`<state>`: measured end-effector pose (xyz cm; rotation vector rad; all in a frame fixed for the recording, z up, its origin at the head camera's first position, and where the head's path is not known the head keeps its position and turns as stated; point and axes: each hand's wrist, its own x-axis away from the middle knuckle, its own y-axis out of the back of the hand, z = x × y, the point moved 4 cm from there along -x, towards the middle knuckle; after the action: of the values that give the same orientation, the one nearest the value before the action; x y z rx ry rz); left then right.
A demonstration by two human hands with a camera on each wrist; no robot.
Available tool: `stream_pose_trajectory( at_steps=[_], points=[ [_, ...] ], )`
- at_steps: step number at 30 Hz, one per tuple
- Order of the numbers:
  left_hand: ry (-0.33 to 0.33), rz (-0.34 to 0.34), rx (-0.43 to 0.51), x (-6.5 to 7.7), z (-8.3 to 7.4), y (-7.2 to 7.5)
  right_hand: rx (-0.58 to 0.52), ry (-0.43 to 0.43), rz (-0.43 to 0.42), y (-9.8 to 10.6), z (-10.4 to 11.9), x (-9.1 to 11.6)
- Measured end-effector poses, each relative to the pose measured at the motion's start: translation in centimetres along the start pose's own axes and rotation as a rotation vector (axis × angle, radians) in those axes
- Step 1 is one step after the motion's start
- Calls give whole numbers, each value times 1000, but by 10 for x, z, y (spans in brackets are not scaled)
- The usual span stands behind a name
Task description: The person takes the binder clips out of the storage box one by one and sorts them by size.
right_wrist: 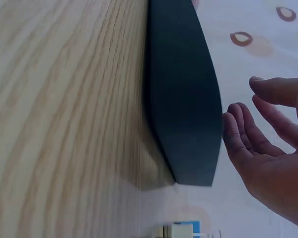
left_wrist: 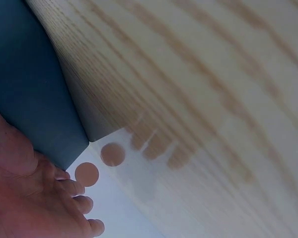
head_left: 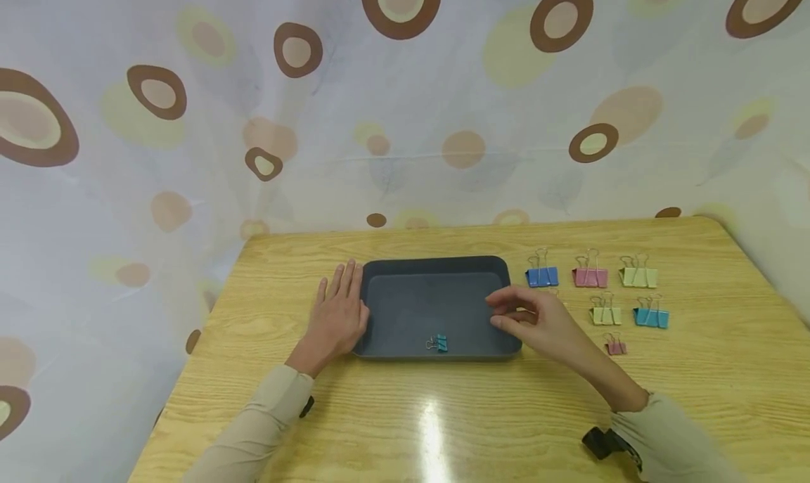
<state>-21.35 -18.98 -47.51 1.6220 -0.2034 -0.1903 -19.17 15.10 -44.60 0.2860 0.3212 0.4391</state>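
Note:
A dark grey tray [head_left: 430,307] lies on the wooden table, and inside it near the front wall is a small teal binder clip [head_left: 437,343]. My left hand [head_left: 338,321] lies along the tray's left edge with its fingers straight; part of it also shows in the left wrist view. Over the tray's right edge hovers my right hand [head_left: 534,321], fingers and thumb bent loosely. In the right wrist view a gap shows between thumb and fingers, and nothing is held there.
Right of the tray stand several binder clips: a blue one [head_left: 542,277], a large pink one [head_left: 590,278], two pale green ones [head_left: 639,278], a light blue one [head_left: 652,318] and a small pink one [head_left: 616,346]. A wire handle shows partly behind my right hand. Patterned cloth [head_left: 405,181] hangs behind the table.

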Motion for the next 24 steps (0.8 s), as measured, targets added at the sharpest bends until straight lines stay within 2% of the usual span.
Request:
stream_pose_trajectory(
  at_steps=[6, 14, 24],
  points=[
    [7, 14, -2, -1, 0, -2, 59, 9, 91, -24, -7, -20],
    [5, 6, -1, 1, 1, 1, 131, -35, 242, -47, -15, -34],
    [7, 17, -5, -1, 1, 0, 197, -14, 310, -70, -23, -42]
  ],
)
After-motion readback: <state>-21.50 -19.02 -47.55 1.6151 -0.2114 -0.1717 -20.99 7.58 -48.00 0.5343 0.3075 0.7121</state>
